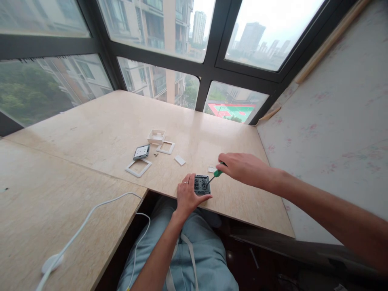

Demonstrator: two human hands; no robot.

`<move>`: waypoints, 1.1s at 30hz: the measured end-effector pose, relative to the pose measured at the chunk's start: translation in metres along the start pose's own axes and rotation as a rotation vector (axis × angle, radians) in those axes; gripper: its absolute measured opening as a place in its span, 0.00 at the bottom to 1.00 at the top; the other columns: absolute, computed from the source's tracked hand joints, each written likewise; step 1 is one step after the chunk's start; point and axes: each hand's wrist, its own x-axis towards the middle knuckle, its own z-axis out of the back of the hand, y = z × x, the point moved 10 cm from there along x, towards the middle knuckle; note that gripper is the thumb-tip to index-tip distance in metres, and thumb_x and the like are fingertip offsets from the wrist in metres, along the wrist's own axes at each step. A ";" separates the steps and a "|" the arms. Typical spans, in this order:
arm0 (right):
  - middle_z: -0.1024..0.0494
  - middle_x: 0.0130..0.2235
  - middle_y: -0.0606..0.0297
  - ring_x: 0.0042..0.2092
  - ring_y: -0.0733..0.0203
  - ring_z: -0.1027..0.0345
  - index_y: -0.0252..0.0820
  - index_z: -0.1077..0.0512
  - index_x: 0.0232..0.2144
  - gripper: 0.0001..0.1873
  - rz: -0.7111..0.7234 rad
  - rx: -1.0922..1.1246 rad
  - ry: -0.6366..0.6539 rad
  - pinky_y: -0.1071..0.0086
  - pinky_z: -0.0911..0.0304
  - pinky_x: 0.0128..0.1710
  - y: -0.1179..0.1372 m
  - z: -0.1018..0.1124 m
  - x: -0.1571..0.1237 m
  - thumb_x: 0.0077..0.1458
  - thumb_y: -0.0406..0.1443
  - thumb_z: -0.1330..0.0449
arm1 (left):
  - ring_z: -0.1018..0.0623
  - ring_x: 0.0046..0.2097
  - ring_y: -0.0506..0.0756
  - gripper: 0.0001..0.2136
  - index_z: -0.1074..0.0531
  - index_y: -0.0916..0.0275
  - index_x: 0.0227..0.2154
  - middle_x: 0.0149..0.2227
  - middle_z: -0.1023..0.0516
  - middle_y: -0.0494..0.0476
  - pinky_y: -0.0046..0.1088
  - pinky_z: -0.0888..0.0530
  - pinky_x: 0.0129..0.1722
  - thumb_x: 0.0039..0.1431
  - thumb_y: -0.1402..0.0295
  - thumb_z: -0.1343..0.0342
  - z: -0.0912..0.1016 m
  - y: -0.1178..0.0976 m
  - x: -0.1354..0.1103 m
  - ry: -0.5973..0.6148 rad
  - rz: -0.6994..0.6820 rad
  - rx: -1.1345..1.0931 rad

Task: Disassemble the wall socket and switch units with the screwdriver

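My left hand (187,197) grips a dark grey switch module (202,184) and holds it flat at the front edge of the beige stone counter (115,125). My right hand (241,167) is closed round a green-handled screwdriver (216,174), whose tip rests on the module's right side. A small white piece (211,169) lies just behind the module, next to the screwdriver.
Further left on the counter lie a second grey switch module (141,152), two white frames (138,167) (165,147), a white back box (156,136), a white cover piece (180,160) and small screws (155,154). A white cable (91,214) crosses the near left. Windows stand behind.
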 end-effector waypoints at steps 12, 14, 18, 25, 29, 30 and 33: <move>0.27 0.30 0.56 0.34 0.46 0.29 0.38 0.32 0.37 0.31 -0.181 -0.115 -0.064 0.65 0.49 0.26 -0.004 0.007 -0.004 0.65 0.57 0.61 | 0.35 0.60 0.63 0.48 0.43 0.66 0.59 0.58 0.35 0.66 0.42 0.37 0.54 0.41 0.38 0.39 0.001 -0.002 -0.001 0.006 0.004 -0.009; 0.26 0.33 0.57 0.37 0.50 0.29 0.39 0.31 0.38 0.23 -0.138 -0.059 -0.065 0.65 0.47 0.29 -0.005 0.008 -0.004 0.68 0.49 0.57 | 0.35 0.60 0.62 0.48 0.43 0.65 0.59 0.58 0.35 0.65 0.42 0.37 0.54 0.41 0.38 0.39 0.001 -0.002 0.000 -0.001 0.000 -0.007; 0.35 0.55 0.56 0.51 0.55 0.35 0.44 0.42 0.61 0.32 0.138 0.177 -0.011 0.67 0.40 0.45 0.002 -0.002 -0.006 0.54 0.29 0.43 | 0.35 0.60 0.61 0.48 0.44 0.64 0.59 0.58 0.35 0.64 0.42 0.36 0.54 0.42 0.37 0.39 0.001 -0.002 -0.001 -0.003 -0.001 -0.005; 0.26 0.35 0.56 0.37 0.49 0.28 0.37 0.33 0.48 0.23 -0.084 -0.022 -0.058 0.64 0.47 0.27 -0.010 -0.007 -0.003 0.67 0.49 0.55 | 0.35 0.60 0.61 0.47 0.43 0.65 0.59 0.58 0.35 0.63 0.41 0.37 0.54 0.41 0.38 0.39 0.000 -0.002 -0.001 -0.006 -0.001 -0.005; 0.29 0.28 0.58 0.31 0.50 0.30 0.38 0.31 0.36 0.19 -0.094 -0.188 -0.086 0.66 0.56 0.22 -0.009 -0.005 -0.003 0.68 0.43 0.56 | 0.35 0.60 0.62 0.47 0.43 0.65 0.59 0.58 0.35 0.65 0.41 0.37 0.54 0.42 0.38 0.38 0.000 -0.002 -0.001 -0.001 0.001 -0.003; 0.28 0.30 0.58 0.33 0.50 0.29 0.38 0.31 0.38 0.16 -0.068 -0.153 -0.125 0.65 0.52 0.23 -0.009 -0.002 -0.003 0.68 0.42 0.54 | 0.35 0.60 0.63 0.47 0.42 0.66 0.59 0.58 0.35 0.66 0.41 0.37 0.54 0.42 0.38 0.38 0.000 -0.002 -0.001 0.002 0.004 -0.003; 0.29 0.44 0.58 0.45 0.53 0.32 0.39 0.34 0.52 0.20 0.126 0.073 -0.185 0.65 0.40 0.38 -0.001 0.003 -0.005 0.59 0.37 0.40 | 0.35 0.60 0.63 0.47 0.42 0.65 0.59 0.58 0.35 0.67 0.41 0.37 0.54 0.42 0.38 0.39 0.000 -0.003 -0.001 0.011 0.008 -0.005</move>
